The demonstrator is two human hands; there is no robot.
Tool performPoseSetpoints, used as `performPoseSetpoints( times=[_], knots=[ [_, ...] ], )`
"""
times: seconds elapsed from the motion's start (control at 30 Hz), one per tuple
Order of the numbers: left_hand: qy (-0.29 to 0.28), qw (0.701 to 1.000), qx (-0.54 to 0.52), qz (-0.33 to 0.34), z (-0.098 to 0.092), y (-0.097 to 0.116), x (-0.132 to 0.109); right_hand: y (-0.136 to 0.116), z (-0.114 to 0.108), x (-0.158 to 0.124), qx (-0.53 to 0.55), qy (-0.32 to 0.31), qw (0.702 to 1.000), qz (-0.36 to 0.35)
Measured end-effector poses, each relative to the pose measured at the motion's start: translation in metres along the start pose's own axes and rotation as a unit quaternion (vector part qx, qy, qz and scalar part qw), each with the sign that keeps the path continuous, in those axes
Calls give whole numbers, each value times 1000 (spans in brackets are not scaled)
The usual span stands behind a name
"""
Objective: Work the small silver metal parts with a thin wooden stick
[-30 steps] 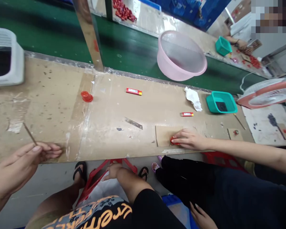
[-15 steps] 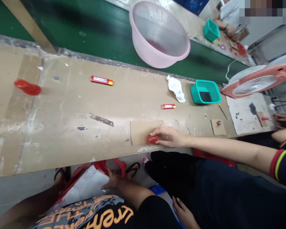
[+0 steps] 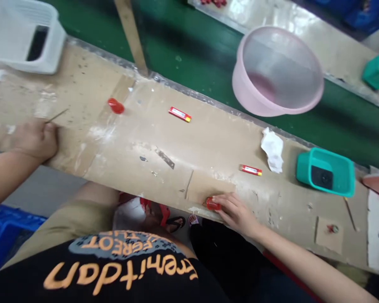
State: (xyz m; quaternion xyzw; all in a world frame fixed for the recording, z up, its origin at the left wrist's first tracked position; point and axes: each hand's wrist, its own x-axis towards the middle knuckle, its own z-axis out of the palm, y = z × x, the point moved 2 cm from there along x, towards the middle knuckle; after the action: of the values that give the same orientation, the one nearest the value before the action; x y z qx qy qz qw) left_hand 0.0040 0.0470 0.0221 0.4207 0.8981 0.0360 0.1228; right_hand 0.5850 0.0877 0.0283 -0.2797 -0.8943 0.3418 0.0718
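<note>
Your left hand (image 3: 36, 139), closed around a thin brown stick (image 3: 58, 115) on the tan cardboard-covered desk (image 3: 208, 139), has swung it from leftward to rightward; its tip faces, well apart, a flared red plastic piece (image 3: 116, 105). Your right hand's state cannot be told.

On this brown cardboard-topped bench (image 3: 211, 139), a thin brown stick (image 3: 58, 115) sits before a rectangular white plastic basket (image 3: 56, 54) at left, a flat brown cardboard piece (image 3: 204, 185) by the near edge, an oblong teal plastic basket (image 3: 337, 166) at right, with a round pink plastic basin (image 3: 254, 94) behind the bench.
</note>
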Motion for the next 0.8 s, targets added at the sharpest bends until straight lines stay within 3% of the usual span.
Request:
performPoseSetpoints(
  times=[0.13,0.37,0.57,0.73,0.8],
  knots=[
    [5,997,77,4,2,-6,4,0,-5,1,-53,-25,998,-28],
    [5,996,78,53,5,-15,16,-6,-8,8,-126,-75,989,-29],
    [63,987,-25,149,12,-36,21,-3,-7,6,-158,-50,986,-32],
    [89,978,-99,163,8,-38,12,8,-4,3,-208,-35,977,-38],
    [82,970,-116,198,4,-33,9,6,-9,9,-237,-16,971,-41]
  ],
)
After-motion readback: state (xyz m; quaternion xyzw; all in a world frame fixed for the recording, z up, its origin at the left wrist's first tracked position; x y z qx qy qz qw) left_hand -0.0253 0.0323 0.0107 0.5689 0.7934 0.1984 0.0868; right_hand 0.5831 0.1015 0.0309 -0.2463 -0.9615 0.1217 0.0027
